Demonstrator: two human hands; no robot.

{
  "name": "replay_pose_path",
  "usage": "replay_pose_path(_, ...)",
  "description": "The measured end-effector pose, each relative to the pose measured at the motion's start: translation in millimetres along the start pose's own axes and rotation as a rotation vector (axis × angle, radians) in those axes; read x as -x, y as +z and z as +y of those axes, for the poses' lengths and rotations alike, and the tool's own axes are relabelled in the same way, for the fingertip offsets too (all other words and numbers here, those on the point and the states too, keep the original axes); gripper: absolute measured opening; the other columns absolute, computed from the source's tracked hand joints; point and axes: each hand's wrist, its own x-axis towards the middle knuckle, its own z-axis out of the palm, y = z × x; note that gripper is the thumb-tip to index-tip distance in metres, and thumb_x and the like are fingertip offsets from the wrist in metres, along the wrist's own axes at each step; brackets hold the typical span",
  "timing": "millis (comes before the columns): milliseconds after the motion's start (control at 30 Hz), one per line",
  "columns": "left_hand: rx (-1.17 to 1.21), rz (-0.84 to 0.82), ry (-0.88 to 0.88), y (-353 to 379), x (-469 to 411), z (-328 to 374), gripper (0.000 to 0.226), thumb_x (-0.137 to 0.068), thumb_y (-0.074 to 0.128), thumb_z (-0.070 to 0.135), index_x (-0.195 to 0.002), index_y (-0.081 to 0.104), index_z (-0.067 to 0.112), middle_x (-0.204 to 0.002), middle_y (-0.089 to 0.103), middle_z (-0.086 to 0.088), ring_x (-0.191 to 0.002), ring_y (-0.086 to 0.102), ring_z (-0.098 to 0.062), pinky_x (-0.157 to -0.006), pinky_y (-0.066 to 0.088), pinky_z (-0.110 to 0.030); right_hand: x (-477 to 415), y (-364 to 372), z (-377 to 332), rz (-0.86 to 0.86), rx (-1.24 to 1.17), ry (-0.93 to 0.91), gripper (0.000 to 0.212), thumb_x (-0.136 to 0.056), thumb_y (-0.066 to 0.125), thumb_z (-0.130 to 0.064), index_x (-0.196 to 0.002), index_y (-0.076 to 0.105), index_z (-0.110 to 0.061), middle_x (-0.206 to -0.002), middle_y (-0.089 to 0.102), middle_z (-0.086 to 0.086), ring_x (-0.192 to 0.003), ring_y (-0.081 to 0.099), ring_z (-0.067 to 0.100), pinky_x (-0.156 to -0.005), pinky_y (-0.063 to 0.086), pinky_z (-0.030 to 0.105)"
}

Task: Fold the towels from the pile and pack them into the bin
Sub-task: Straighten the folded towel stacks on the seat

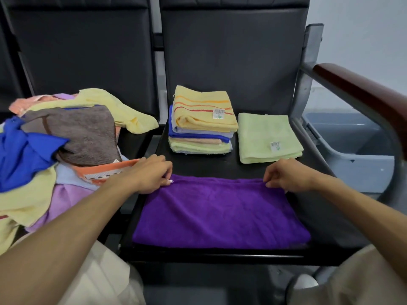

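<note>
Centrally, head view: purple towel spread flat on the near part of a black seat, long edges running left to right. At its far left corner: left hand, fingers curled, thumb and fingertips pinching the towel's edge, with a small white tag showing at the pinch. At its far right corner: right hand, likewise curled and pinching the far edge. Both forearms reaching in from the near side, one on each flank of the towel.

Farther back on the same seat: stack of folded towels, topped by a yellow one with orange and red stripes, with blue, peach and pale green layers beneath. Just beside it on the right: single folded green towel, with a barcode label near its near right corner.

Left, on the neighbouring seat: loose pile of unfolded towels in brown, blue, yellow, orange and lilac, its orange-edged piece just beside the left hand.

Right, past a brown armrest and lower than the seat: grey bin, top open, inside only partly in view. Along the far side: dark backrests.
</note>
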Motion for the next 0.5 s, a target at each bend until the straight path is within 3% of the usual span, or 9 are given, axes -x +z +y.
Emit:
replay_pose_path(133,0.051,-0.017,-0.003,-6,5,-4,0.022,-0.097,0.052,0.035,-0.079,0.040,0.031,-0.088,0.047,0.011,-0.095,0.039,-0.012,-0.084,0.029,-0.033,3,-1,0,-0.072,-0.112,0.044,0.009,-0.090,0.065,-0.012,-0.085,0.064,-0.019,-0.081,0.063,-0.003,-0.049,0.063,0.006,-0.048,0.050,0.019)
replay_pose_path(233,0.146,0.011,-0.069,-8,4,-12,0.022,-0.097,0.050,0.038,-0.078,0.039,0.033,-0.085,0.053,0.005,-0.096,0.045,-0.017,-0.087,0.029,-0.035,0,-1,2,-0.013,-0.066,0.035,0.014,-0.091,0.063,-0.016,-0.081,0.061,-0.025,-0.076,0.063,-0.007,-0.062,0.064,0.012,-0.053,0.047,0.015)
replay_pose_path(333,0.153,0.033,-0.062,-8,0,-10,0.016,-0.099,0.048,0.033,-0.084,0.044,0.032,-0.085,0.059,0.007,-0.091,0.050,-0.014,-0.085,0.029,-0.033,-6,3,3,0.066,0.000,0.039,0.017,-0.093,0.061,-0.021,-0.079,0.057,-0.030,-0.076,0.058,-0.014,-0.067,0.052,0.000,-0.058,0.036,0.012)
replay_pose_path(400,0.163,0.036,-0.044,-5,-4,-6,0.009,-0.100,0.046,0.029,-0.093,0.051,0.031,-0.098,0.062,0.007,-0.096,0.055,-0.014,-0.088,0.039,-0.035,-10,11,7,0.094,-0.010,0.064,0.019,-0.093,0.059,-0.020,-0.078,0.055,-0.030,-0.078,0.058,-0.012,-0.073,0.054,0.006,-0.061,0.037,0.015)
replay_pose_path(500,0.145,0.038,-0.040,5,-7,0,0.019,-0.101,0.043,0.024,-0.108,0.060,0.022,-0.110,0.058,0.003,-0.106,0.054,-0.016,-0.090,0.045,-0.033,-14,20,11,0.161,0.012,0.076,0.010,-0.094,0.057,-0.018,-0.086,0.055,-0.024,-0.089,0.059,-0.004,-0.088,0.056,0.016,-0.073,0.039,0.025)
